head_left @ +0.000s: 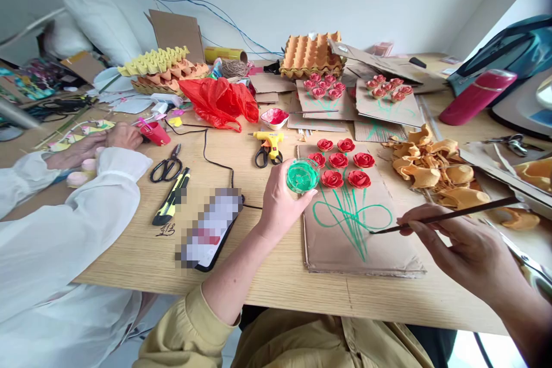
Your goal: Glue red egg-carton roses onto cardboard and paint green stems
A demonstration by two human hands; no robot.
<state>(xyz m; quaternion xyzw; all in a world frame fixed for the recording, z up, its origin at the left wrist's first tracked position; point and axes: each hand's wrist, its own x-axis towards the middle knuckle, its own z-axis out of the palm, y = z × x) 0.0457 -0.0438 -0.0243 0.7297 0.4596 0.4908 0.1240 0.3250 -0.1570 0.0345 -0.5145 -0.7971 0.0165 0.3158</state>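
Note:
My left hand [280, 201] is closed round a small round dish of green paint [302, 176], held at the left edge of a cardboard sheet [340, 253]. My right hand [457, 241] pinches a thin dark paintbrush [448, 215] whose tip rests on the green stems and bow [351, 215] painted on that sheet. Several red paper roses [340, 162] are stuck in a cluster at the sheet's top, just right of the paint dish.
A phone [211, 229], utility knife [170, 198], scissors [166, 167] and yellow glue gun [269, 141] lie left of the sheet. Another person in white sleeves [64, 224] works at far left. Egg-carton scraps [435, 164], more rose cards [388, 100], a red bag [219, 100] and a pink bottle [476, 98] lie around.

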